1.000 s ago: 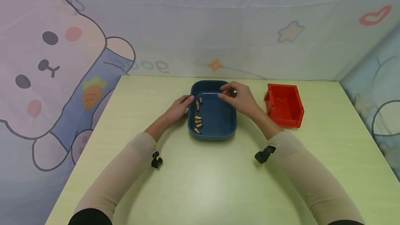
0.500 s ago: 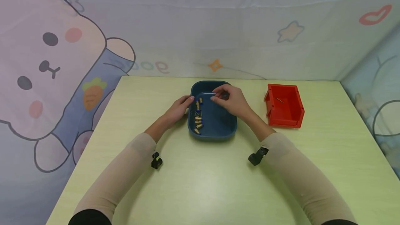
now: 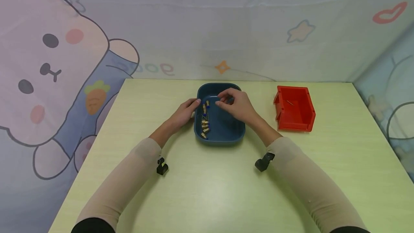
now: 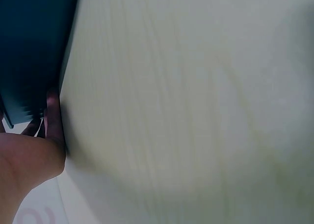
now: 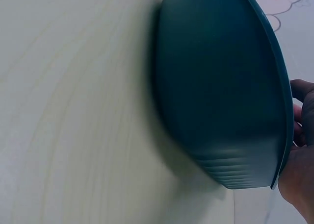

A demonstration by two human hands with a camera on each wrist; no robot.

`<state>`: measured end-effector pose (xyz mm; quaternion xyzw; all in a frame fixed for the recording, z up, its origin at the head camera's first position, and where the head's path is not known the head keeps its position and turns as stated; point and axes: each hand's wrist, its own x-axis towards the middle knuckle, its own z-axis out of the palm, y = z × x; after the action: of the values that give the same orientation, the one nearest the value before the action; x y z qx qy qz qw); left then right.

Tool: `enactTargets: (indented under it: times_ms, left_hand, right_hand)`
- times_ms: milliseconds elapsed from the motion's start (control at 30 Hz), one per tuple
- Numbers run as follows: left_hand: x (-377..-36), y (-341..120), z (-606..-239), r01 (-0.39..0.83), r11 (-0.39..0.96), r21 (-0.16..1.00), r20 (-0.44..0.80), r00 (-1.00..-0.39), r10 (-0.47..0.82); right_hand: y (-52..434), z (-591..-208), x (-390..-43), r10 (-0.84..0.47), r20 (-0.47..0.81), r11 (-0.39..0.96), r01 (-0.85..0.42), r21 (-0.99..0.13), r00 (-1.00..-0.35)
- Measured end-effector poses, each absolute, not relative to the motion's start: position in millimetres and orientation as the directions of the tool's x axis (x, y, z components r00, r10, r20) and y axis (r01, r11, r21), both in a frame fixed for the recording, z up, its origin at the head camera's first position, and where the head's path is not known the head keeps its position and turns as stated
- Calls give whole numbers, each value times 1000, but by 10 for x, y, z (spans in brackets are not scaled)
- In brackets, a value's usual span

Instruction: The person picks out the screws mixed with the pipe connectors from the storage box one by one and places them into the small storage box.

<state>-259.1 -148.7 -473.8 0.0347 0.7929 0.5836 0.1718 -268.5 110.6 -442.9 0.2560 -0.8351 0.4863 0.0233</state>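
I see my left hand (image 3: 183, 112) resting against the left wall of the blue tray (image 3: 226, 132), fingers loosely straight on its rim. Small brass parts (image 3: 205, 120) lie along the tray's left side. My right hand (image 3: 235, 104) hovers over the tray, fingers curled, gripping nothing I can make out. A red bin (image 3: 295, 109) stands right of the tray.

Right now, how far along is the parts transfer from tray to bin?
Early. Done: one small part lies in the red bin. In hand: the right hand reaches over the blue tray, fingers curled; whether it holds anything cannot be told. The left hand steadies the tray's edge. Left: the brass parts in the tray.
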Motion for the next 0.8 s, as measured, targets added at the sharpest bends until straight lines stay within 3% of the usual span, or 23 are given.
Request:
enactTargets:
  times_ms: [367,800]
  left_hand:
    - [-2615,-1493,-4736,-169,280,945,-248,-928,277]
    - [-2597,-1483,-4728,-158,284,946,-237,-933,270]
  right_hand:
    - [1071,-4353,-2737,-476,186,488,-434,-757,-859]
    - [1030,-4368,-2728,-486,182,517,-449,-729,-855]
